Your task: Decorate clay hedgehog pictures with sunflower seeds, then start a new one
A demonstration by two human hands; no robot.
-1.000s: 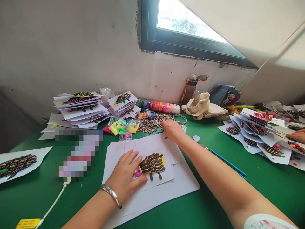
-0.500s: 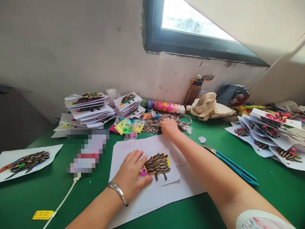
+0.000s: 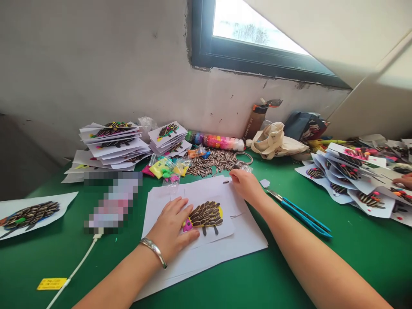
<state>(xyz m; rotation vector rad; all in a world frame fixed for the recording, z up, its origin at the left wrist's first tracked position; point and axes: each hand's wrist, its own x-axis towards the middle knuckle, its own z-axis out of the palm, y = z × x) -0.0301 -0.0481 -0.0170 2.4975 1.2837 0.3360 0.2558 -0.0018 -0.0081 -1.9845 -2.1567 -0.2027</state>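
Note:
My left hand [image 3: 174, 223] lies with fingers spread on a small white card, beside the pink head of a hedgehog picture [image 3: 206, 214]. Its yellow body is covered in overlapping striped sunflower seeds, with two dark legs beneath. Under the card is a stack of white paper [image 3: 244, 240]. Above the stack's upper right corner, my right hand [image 3: 246, 184] has its fingers curled together; whatever they hold is hidden. One loose sunflower seed [image 3: 226, 181] lies on the paper just left of those fingers. Behind is a heap of sunflower seeds [image 3: 215, 161].
Clay packets [image 3: 162, 167] and a tape ring [image 3: 243, 158] flank the seed heap. Blue-handled tweezers [image 3: 305, 216] lie at right. Finished cards stand in piles left [image 3: 116, 146] and right [image 3: 350, 176]. A bottle [image 3: 255, 120] leans by the wall. Another person's hand [image 3: 404, 181] shows at the right edge.
My right hand has drawn back from the seed heap, toward me and to the right. A single seed now shows on the paper beside it. My left hand stays on the card.

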